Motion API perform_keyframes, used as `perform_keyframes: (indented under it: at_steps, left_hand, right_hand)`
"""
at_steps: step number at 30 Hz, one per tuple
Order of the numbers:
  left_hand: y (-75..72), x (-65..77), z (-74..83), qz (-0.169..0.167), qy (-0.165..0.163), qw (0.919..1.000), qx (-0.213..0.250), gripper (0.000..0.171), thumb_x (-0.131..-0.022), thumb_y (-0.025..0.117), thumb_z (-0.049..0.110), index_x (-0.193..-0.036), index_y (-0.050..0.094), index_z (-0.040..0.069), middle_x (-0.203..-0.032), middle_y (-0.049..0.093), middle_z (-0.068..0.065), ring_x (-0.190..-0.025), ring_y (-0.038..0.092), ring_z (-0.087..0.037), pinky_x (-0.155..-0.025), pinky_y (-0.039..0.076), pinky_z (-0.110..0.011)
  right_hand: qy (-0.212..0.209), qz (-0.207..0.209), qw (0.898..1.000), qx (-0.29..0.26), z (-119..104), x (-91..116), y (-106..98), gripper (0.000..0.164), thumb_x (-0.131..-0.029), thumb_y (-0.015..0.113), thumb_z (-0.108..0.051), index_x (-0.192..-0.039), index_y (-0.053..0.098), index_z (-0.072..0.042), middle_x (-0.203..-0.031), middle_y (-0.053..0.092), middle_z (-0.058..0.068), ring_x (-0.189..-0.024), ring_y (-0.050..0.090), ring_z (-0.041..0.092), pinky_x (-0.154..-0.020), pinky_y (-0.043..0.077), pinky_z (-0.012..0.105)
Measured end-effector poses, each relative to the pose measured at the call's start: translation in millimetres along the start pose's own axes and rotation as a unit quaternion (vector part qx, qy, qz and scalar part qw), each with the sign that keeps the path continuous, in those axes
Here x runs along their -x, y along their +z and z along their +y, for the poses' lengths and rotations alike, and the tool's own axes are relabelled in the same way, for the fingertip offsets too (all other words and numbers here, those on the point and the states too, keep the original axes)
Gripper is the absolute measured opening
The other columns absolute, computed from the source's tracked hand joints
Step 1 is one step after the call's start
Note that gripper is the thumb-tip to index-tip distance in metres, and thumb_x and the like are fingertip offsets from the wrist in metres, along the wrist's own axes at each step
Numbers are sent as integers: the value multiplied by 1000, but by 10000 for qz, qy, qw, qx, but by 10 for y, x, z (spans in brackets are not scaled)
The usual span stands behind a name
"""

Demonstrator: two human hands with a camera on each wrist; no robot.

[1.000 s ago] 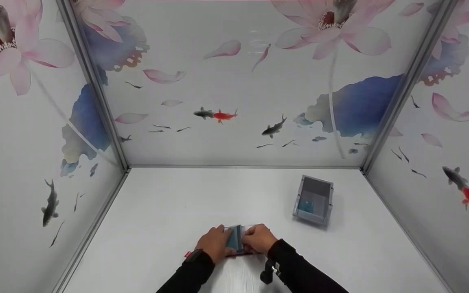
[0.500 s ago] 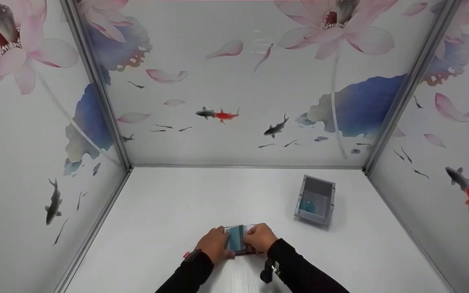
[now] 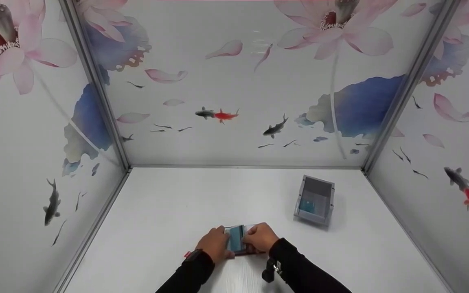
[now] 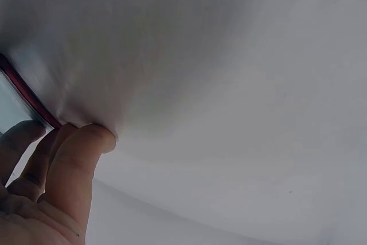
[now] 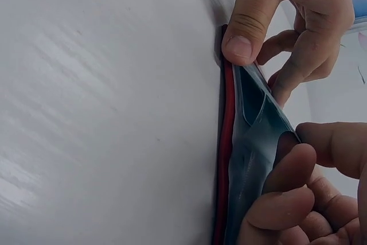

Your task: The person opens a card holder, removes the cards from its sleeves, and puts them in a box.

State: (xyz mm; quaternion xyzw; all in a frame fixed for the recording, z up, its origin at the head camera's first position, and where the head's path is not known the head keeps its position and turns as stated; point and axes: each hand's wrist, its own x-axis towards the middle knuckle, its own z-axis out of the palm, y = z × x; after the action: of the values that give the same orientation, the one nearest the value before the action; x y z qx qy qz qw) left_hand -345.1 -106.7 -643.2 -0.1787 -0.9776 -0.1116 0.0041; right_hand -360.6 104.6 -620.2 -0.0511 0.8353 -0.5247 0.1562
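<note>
Clearly, the small blue folder (image 3: 235,239) is what both hands are busy with. It lies on the desk (image 3: 169,203), midway between the left and right edges and well away from the back edge. It has a red edge (image 5: 229,142) low down by the desk top, and a thin, see-through sleeve (image 5: 258,142) that is lifted up, so a gap shows under it.

The left hand (image 3: 212,245) grips the side of the folder, with its thumb (image 5: 241,50) pressed on the edge nearest the person. The right hand (image 3: 262,239) has a pinching grip: finger and thumb nip the lip of the sleeve. I can't tell if something else is tucked in there too.

To do this bit well, I think the left hand should keep the folder flat so it won't slide. The right should lift the lip gently, as thin plastic may bend or slip away. A wide, even gap would help most.

Further off, near the desk's back right corner, sits a gray bin (image 3: 323,203). A bluish thing (image 3: 307,206) lies inside, too blurry to name.
</note>
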Motion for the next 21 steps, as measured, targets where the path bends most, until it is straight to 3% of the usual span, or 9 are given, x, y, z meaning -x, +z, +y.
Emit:
perform_keyframes:
  at_steps: [6,11,16,21]
  left_hand:
    - [-72,6,2,-132,44,9999,7,52,-93,96,44,-125,83,5,-123,73,-8,-104,68,-24,-93,62,-42]
    - [-70,13,-39,-26,163,9997,-166,33,-101,88,37,-117,85,8,-113,70,-6,-99,68,-24,-87,61,-40]
    - [-35,30,-25,245,238,9989,-321,27,-96,93,28,-110,84,6,-104,68,-6,-90,66,-23,-80,59,-37]
    - [-73,20,37,109,63,9995,-304,31,-95,94,29,-114,85,6,-110,72,-7,-95,68,-23,-85,62,-40]
  right_hand:
    - [-54,50,10000,10,9,-8,-18,23,-96,78,-6,-73,74,-8,-60,65,-4,-52,54,7,-54,46,23]
    - [-168,39,9998,48,-15,21,-21,20,-98,77,-6,-79,79,2,-62,65,-2,-52,54,9,-56,47,25]
    - [-218,54,9997,86,-21,34,-25,19,-97,78,-7,-82,80,4,-63,66,-1,-52,55,9,-56,47,26]
    - [-193,28,9997,142,82,-53,-70,19,-96,80,-8,-78,80,-4,-61,65,-3,-51,55,8,-55,47,24]
